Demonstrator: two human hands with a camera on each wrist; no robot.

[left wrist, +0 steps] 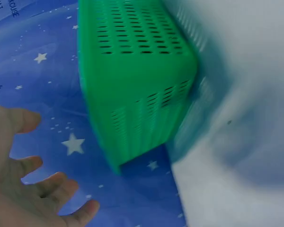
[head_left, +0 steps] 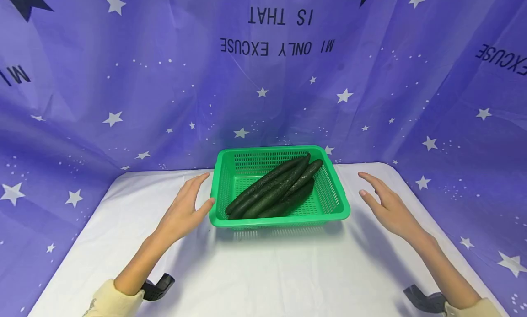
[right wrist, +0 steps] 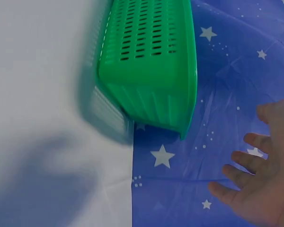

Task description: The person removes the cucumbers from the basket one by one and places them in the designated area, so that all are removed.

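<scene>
A green plastic basket (head_left: pixel 280 222) with slotted walls stands on the white-covered table, and several dark green cucumbers (head_left: pixel 271 189) lie slantwise inside it. On the basket's left, my left hand (head_left: pixel 185 212) is held with fingers spread, its thumb tip right at the rim in the head view. My right hand (head_left: pixel 389 212) hovers off the basket's right side, a gap between its fingertips and the rim. Both wrist views show the basket's end wall (left wrist: pixel 137 75) and the fingers apart with nothing in them. The cucumbers are hidden from the wrist cameras.
A white cloth (head_left: pixel 280 276) covers the table. Purple fabric with stars and lettering (head_left: pixel 263 102) hangs behind and along both sides, close behind the basket. Each wrist wears a black device, such as the left one (head_left: pixel 158 287).
</scene>
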